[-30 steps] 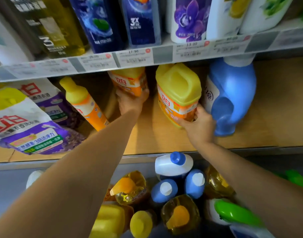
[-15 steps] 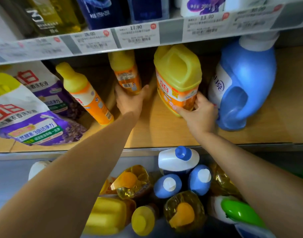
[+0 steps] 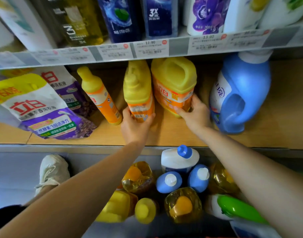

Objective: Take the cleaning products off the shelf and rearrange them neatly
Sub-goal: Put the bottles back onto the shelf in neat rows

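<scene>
Wooden shelf (image 3: 164, 136), left of blue jug (image 3: 240, 93): my left grip (image 3: 136, 125) clasps yellow bottle (image 3: 138, 90), right grip (image 3: 194, 113) clasps yellow jug (image 3: 174, 83). Arranging step, apparently; next, square both upright.

I see a price-label strip (image 3: 150, 48) running across the frame. Just above it stand a dark blue bottle (image 3: 119, 18) and a white bottle with a purple flower (image 3: 205, 16). Well below the strip, toward the left, a white sneaker (image 3: 52, 170) rests on grey floor (image 3: 13, 169).
</scene>
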Available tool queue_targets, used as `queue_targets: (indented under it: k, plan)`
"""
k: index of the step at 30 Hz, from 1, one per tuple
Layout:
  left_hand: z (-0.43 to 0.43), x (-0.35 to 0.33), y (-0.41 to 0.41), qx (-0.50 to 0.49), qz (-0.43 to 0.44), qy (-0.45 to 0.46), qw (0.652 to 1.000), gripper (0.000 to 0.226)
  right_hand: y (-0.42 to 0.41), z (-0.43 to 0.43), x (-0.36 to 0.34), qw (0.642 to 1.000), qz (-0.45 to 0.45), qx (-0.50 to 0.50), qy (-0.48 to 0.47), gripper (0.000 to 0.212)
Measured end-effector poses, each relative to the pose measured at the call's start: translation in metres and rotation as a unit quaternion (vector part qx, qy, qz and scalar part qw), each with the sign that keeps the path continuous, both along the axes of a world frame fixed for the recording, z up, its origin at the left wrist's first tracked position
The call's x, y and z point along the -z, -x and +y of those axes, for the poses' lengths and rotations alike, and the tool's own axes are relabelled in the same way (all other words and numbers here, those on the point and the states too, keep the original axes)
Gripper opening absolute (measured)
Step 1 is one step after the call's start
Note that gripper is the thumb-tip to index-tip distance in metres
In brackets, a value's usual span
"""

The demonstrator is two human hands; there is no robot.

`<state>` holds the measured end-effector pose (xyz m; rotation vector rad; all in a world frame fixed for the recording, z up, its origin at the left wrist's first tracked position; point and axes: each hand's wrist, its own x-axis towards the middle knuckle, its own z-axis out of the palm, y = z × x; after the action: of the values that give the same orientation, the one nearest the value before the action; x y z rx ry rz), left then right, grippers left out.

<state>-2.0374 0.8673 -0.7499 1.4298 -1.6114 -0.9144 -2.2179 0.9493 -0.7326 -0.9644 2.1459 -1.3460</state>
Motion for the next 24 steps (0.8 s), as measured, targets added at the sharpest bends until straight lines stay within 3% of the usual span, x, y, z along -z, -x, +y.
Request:
queue_targets:
  k: [2, 4, 7, 9, 11, 15, 21, 24]
  plan:
    - [0.018, -0.004, -0.013, 0.016, -0.014, -0.004, 1.0, 0.069, 0.001, -0.001, -0.015, 0.995, 0.016, -0.048, -0.084, 0.08]
    - [0.029, -0.008, -0.024, 0.04, -0.018, -0.027, 0.999, 0.071, -0.009, 0.009, -0.028, 0.994, 0.024, -0.029, -0.104, 0.084]
    - [0.035, -0.017, -0.037, 0.094, -0.036, -0.074, 0.992, 0.073, -0.043, 0.03, -0.05, 0.999, 0.003, -0.034, 0.005, 0.065]
    - [0.037, -0.027, -0.044, 0.152, -0.063, -0.089, 0.982, 0.075, -0.065, 0.035, -0.066, 0.992, -0.023, -0.112, 0.048, 0.074]
    - [0.041, -0.04, -0.052, 0.231, -0.085, -0.109, 0.963, 0.074, -0.078, 0.027, -0.078, 0.989, 0.016, -0.137, 0.059, 0.087]
    - [0.047, -0.064, -0.069, 0.39, -0.125, -0.122, 0.904, 0.079, -0.09, 0.008, -0.089, 0.996, 0.066, -0.025, 0.061, 0.088]
    - [0.032, -0.106, -0.086, 0.331, -0.135, -0.07, 0.931, 0.048, -0.078, 0.011, -0.092, 0.998, 0.044, 0.009, 0.046, 0.066]
    - [0.019, -0.12, -0.099, 0.323, -0.173, -0.035, 0.93, 0.05, -0.067, 0.021, -0.094, 0.998, 0.014, -0.016, 0.064, 0.06]
